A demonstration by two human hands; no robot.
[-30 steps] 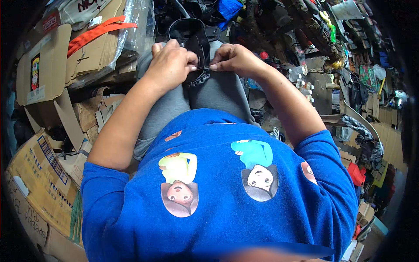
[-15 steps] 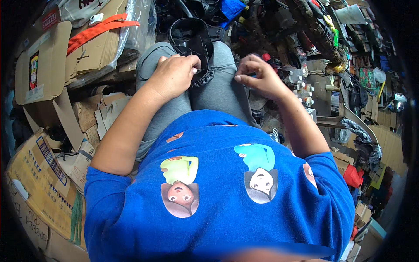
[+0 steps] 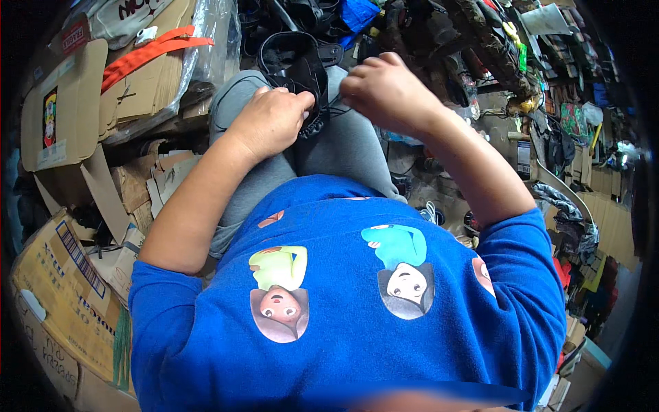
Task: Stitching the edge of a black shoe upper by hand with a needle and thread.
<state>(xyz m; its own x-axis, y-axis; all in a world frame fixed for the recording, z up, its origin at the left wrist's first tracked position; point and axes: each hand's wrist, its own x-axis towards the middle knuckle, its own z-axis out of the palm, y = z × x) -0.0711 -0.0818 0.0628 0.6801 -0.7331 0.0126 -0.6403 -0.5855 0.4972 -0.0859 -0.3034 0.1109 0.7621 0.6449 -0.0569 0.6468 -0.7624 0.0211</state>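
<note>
Left grip is closed on black boot-like piece, twelve o'clock; right grip, its hold hidden, has been raised, seemingly mid-pull.

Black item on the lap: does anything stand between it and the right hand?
Nothing visible does: between the right hand and the black item, mainly grey trousers show in the gap. The left hand is at the item's near side.

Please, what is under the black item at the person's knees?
Gray trousers show around its near end. Whatever lies directly beneath the black item is covered by the item itself and partly by the left hand, so I cannot tell.
</note>
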